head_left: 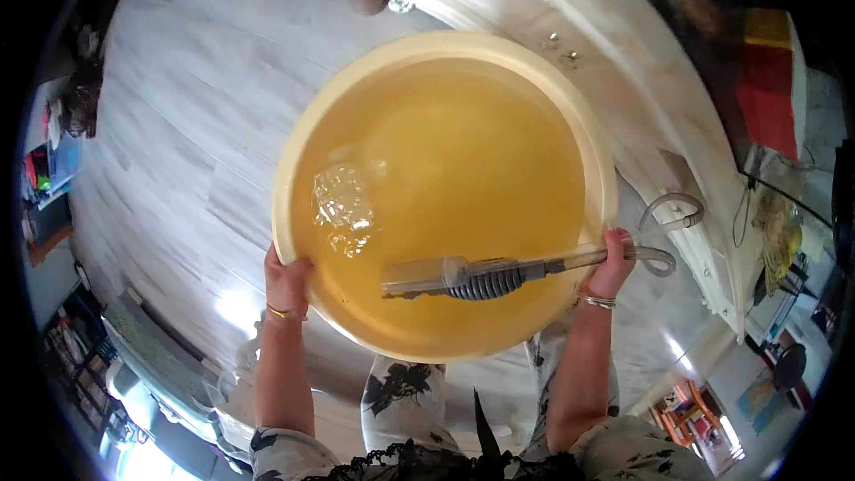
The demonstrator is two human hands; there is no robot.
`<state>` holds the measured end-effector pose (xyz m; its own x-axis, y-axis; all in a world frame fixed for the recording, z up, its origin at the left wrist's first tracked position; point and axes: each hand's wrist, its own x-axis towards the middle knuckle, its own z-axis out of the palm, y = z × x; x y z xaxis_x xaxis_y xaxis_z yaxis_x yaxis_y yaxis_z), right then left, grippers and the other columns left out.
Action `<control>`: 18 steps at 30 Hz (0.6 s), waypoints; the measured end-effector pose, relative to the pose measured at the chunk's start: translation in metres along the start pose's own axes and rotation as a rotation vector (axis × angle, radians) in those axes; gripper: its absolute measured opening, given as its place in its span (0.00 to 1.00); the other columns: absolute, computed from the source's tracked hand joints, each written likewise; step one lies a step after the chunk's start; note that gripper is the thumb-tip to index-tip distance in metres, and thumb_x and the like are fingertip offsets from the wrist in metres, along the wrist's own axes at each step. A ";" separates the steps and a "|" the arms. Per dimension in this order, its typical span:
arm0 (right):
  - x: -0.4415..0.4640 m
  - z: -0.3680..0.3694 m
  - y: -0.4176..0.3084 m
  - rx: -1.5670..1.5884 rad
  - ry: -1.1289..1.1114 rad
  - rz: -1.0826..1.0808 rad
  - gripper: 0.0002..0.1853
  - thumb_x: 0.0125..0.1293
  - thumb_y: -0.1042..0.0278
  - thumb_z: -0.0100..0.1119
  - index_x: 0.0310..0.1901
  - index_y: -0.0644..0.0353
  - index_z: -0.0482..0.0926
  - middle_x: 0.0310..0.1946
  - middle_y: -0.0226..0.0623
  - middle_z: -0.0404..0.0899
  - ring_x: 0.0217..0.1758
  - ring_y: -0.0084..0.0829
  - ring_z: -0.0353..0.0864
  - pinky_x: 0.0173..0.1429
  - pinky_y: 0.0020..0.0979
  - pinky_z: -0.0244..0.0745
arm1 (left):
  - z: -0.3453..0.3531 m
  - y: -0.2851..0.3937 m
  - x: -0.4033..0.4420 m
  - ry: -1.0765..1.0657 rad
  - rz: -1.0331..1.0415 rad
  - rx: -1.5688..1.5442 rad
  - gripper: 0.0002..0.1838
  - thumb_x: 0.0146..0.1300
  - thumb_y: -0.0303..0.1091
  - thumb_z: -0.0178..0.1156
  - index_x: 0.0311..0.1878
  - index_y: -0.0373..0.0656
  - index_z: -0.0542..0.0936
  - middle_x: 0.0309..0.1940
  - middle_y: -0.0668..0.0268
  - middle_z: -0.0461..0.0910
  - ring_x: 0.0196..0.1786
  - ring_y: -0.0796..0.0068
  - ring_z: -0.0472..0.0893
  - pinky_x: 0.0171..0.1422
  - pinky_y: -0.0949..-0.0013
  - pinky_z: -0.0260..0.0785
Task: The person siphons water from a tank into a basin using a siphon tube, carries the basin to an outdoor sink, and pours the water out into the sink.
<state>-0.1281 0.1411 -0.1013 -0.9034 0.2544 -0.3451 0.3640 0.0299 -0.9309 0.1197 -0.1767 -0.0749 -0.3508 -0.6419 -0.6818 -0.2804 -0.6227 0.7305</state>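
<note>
A large round pale-yellow basin (pixel 443 43), with yellow-looking water in it, fills the middle of the view. My left hand (pixel 287 281) is closed around its rim at the lower left. On the opposite side, my right hand (pixel 611 269) grips the rim together with a clear siphon hose (pixel 574 260). The siphon pump (pixel 485 281), with a clear wide tube and grey ribbed bellows, lies across the near part of the basin. Its hose passes the right hand and curls outside the rim. Ripples glint on the water at the left. The fingertips under the rim are hidden.
Light wood-look flooring (pixel 187 125) lies around the basin. A cream cabinet (pixel 614 80) with carved edges stands at the upper right, with a red and yellow box (pixel 768 98) beyond it. Shelves with various items (pixel 76 352) line the lower left.
</note>
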 end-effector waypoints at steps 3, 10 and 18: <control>-0.023 -0.015 -0.031 0.025 0.033 -0.011 0.06 0.47 0.73 0.57 0.26 0.63 0.70 0.22 0.27 0.67 0.26 0.18 0.65 0.32 0.21 0.61 | 0.000 0.027 -0.027 -0.054 0.004 -0.003 0.20 0.41 0.18 0.47 0.44 0.34 0.69 0.35 0.62 0.74 0.36 0.73 0.75 0.40 0.73 0.69; -0.065 -0.059 -0.082 0.041 0.104 0.013 0.06 0.51 0.72 0.56 0.23 0.62 0.70 0.20 0.24 0.68 0.25 0.17 0.64 0.32 0.19 0.61 | 0.010 0.073 -0.084 -0.135 -0.010 0.080 0.21 0.41 0.18 0.47 0.44 0.34 0.68 0.36 0.62 0.74 0.36 0.73 0.75 0.39 0.73 0.69; -0.089 -0.108 -0.075 -0.005 0.209 0.075 0.06 0.52 0.72 0.56 0.22 0.61 0.71 0.21 0.24 0.69 0.26 0.16 0.63 0.32 0.19 0.60 | 0.012 0.057 -0.111 -0.220 -0.029 0.154 0.24 0.41 0.18 0.46 0.48 0.36 0.66 0.38 0.62 0.73 0.39 0.69 0.75 0.42 0.70 0.70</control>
<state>-0.0507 0.2205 0.0122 -0.8074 0.4513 -0.3801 0.4295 0.0079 -0.9030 0.1315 -0.1355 0.0425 -0.5219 -0.5017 -0.6899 -0.4194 -0.5533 0.7197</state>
